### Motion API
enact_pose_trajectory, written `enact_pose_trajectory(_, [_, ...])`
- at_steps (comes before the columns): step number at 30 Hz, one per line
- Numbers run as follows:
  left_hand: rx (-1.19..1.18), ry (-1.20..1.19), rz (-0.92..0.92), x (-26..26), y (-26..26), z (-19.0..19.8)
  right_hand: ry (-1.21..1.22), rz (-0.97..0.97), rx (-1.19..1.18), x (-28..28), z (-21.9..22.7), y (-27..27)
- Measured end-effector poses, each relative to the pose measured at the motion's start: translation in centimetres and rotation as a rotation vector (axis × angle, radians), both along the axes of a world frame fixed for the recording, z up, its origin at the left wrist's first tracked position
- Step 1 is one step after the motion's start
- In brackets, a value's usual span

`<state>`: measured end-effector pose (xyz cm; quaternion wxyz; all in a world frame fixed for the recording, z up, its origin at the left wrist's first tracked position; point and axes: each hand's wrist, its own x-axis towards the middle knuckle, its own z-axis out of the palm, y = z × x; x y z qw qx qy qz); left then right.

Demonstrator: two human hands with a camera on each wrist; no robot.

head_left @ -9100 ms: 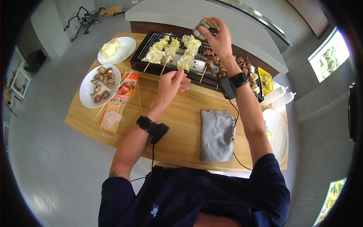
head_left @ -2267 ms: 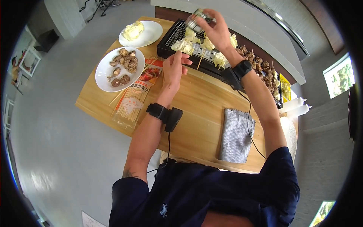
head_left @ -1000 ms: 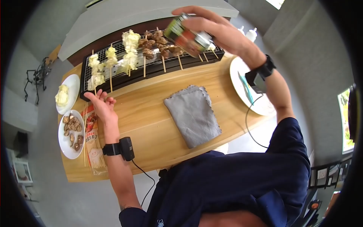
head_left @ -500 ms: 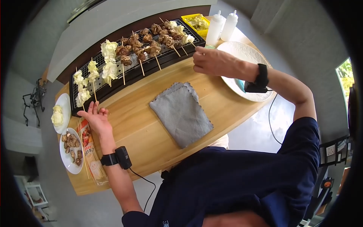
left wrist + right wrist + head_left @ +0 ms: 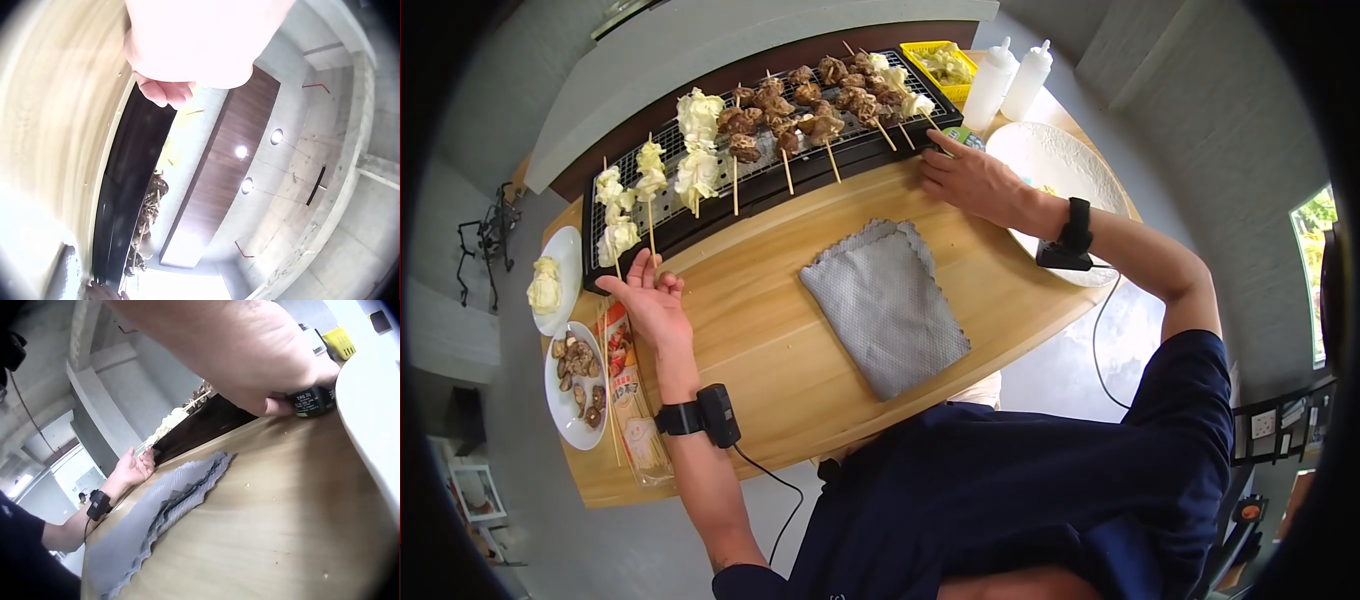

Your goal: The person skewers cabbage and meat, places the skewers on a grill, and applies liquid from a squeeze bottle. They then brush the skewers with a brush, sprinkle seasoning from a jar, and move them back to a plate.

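Observation:
In the head view my right hand (image 5: 975, 185) grips a seasoning jar (image 5: 972, 138) beside the grill's right front corner, hiding most of it. Its dark label, on the jar (image 5: 315, 400), shows low at the table in the right wrist view. My left hand (image 5: 658, 310) is at the grill's left front corner, palm up, fingers loosely bent near the skewer ends. On the black grill (image 5: 690, 222) lie cabbage skewers (image 5: 698, 150) at the left and browned mushroom skewers (image 5: 785, 135) toward the right, with more cabbage (image 5: 918, 104) at the far right.
A folded grey cloth (image 5: 885, 315) lies mid-table. White squeeze bottles (image 5: 992, 85), a yellow basket (image 5: 915, 48) and a large white plate (image 5: 1100, 180) stand at the right. At the left are a cabbage plate (image 5: 565, 300), a mushroom plate (image 5: 585, 435) and a skewer packet (image 5: 640, 430).
My right hand has carried the jar from above the grill's left part down to the table at its right end. My left hand stays near the left corner. The head view has turned right.

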<state>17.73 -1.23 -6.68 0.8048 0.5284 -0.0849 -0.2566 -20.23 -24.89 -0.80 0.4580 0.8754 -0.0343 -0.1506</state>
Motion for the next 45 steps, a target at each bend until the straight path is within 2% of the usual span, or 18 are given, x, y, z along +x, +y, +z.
enact_pose_trajectory(2, [-0.004,0.005,-0.013,-0.1,-0.1,0.0,-0.098,-0.008,0.065,-0.1,-0.5,-0.2])
enact_pose_trajectory(15, [-0.144,0.060,-0.070,-0.4,-0.1,-0.2,0.055,-0.080,-0.161,-0.1,-0.6,1.8])
enact_pose_trajectory(17, [-0.121,0.042,-0.068,-0.6,-0.1,0.0,-0.080,-0.024,-0.036,-0.5,-0.5,2.0])
enact_pose_trajectory(18, [-0.127,0.049,-0.064,-0.6,-0.3,0.0,-0.073,-0.020,-0.042,-0.5,-0.4,2.0])
enact_pose_trajectory(20, [-0.137,0.008,-0.068,-1.1,-0.3,0.3,-0.295,0.065,0.221,-0.3,0.3,2.5])
enact_pose_trajectory(21, [-0.152,0.001,-0.076,-1.2,-0.3,0.5,-0.287,0.068,0.219,-0.1,0.9,2.7])
enact_pose_trajectory(23, [-0.134,0.007,-0.079,-1.3,-0.4,0.4,-0.476,0.210,0.580,0.5,2.2,3.2])
enact_pose_trajectory(24, [-0.110,0.009,-0.082,-1.2,-0.4,0.3,-0.478,0.213,0.575,1.0,2.4,3.6])
enact_pose_trajectory(26, [-0.113,0.024,-0.086,-1.2,-0.4,0.3,-0.533,0.362,0.795,2.2,2.5,5.1])
enact_pose_trajectory(28, [-0.116,0.037,-0.093,-1.1,-0.4,-0.1,-0.519,0.419,0.801,4.0,2.8,7.2])
enact_pose_trajectory(30, [-0.117,0.055,-0.146,-0.7,-0.2,-0.7,-0.441,0.496,0.920,6.2,3.0,9.3])
enact_pose_trajectory(34, [-0.075,0.082,-0.135,-1.6,-0.4,-0.9,-0.428,0.431,0.973,10.4,1.0,10.3])
enact_pose_trajectory(36, [-0.074,0.063,-0.136,-1.8,-0.3,-0.8,-0.370,0.338,1.096,11.8,-0.5,9.4])
enact_pose_trajectory(37, [-0.063,0.075,-0.140,-1.9,-0.4,-0.8,-0.373,0.351,1.092,12.4,-1.0,9.0])
enact_pose_trajectory(39, [-0.043,0.081,-0.139,-2.3,-0.6,-0.7,-0.348,0.288,1.290,13.0,-1.7,7.7])
enact_pose_trajectory(43, [-0.008,0.021,-0.134,-2.7,-0.8,-0.5,-0.364,0.225,1.342,14.0,-2.2,6.7])
enact_pose_trajectory(45, [0.000,0.015,-0.121,-2.8,-0.7,-0.5,-0.376,0.057,1.372,14.6,-2.9,7.0])
